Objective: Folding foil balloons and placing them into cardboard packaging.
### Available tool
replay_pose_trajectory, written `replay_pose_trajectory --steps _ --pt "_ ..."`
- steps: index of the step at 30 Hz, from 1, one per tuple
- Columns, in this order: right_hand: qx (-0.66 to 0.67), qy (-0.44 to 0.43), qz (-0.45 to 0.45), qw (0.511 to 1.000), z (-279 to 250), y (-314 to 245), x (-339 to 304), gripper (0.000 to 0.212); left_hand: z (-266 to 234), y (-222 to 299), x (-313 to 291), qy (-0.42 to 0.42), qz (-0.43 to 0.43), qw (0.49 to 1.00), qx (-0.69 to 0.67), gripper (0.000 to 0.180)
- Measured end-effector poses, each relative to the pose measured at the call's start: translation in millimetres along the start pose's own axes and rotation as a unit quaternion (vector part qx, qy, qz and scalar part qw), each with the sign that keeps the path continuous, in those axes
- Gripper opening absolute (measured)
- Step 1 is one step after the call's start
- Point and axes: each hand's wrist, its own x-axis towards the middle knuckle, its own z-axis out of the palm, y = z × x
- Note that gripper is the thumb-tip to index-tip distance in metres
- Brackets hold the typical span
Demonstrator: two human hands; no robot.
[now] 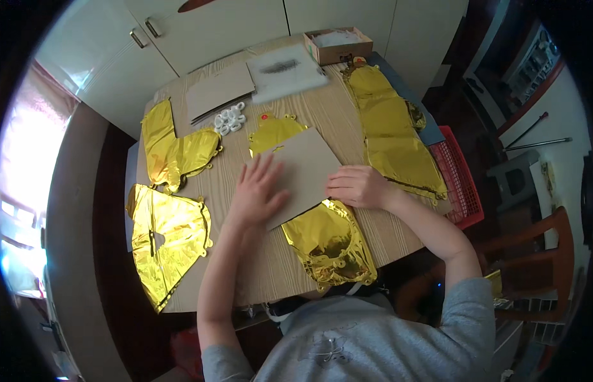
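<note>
A square grey-brown cardboard sheet (306, 172) lies over the middle of a flat gold foil balloon (328, 232). The balloon's far end, with a small red dot, and its near end stick out from under the sheet. My left hand (261, 188) rests on the sheet's left side, its fingers spread. At the sheet's right edge is my right hand (357, 186), fingers together and bent round the border; its thumb is mostly hidden. The balloon's middle is covered by the cardboard.
More gold foil balloons lie at the left (172, 235) and right (392, 127) of the wooden table (252, 274). Farther back are stacked cardboard sheets (220, 92), white rings (229, 119), a clear plastic bag (284, 76) and a cardboard box (341, 51). A red basket (459, 178) stands beside the table.
</note>
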Motion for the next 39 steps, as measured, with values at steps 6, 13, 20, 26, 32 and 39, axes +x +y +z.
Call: replay_pose_trajectory --steps 6,13,20,26,32,39 --pt "0.045 -0.006 0.049 0.998 8.5 6.2 -9.7 0.018 7.6 8.4 -0.1 -0.074 0.038 0.995 0.046 0.074" --pt "0.059 -0.030 0.187 0.980 21.5 14.7 -10.8 0.027 5.4 3.1 6.8 -0.076 0.059 0.994 0.060 0.076" --pt "0.057 -0.103 0.211 0.970 24.5 12.8 -12.5 0.031 4.4 5.8 7.6 -0.089 0.058 0.992 0.066 0.074" --pt "0.033 -0.108 0.209 0.971 23.9 11.5 -11.8 0.030 4.8 6.3 8.0 -0.089 0.066 0.992 0.058 0.070" --pt "0.030 -0.112 0.208 0.971 23.2 11.0 -10.1 0.030 9.5 9.5 6.5 -0.099 0.148 0.984 0.004 0.050" --pt "0.046 -0.116 0.222 0.967 24.2 11.3 -10.2 0.031 10.1 13.0 5.0 -0.092 0.171 0.981 0.016 0.051"
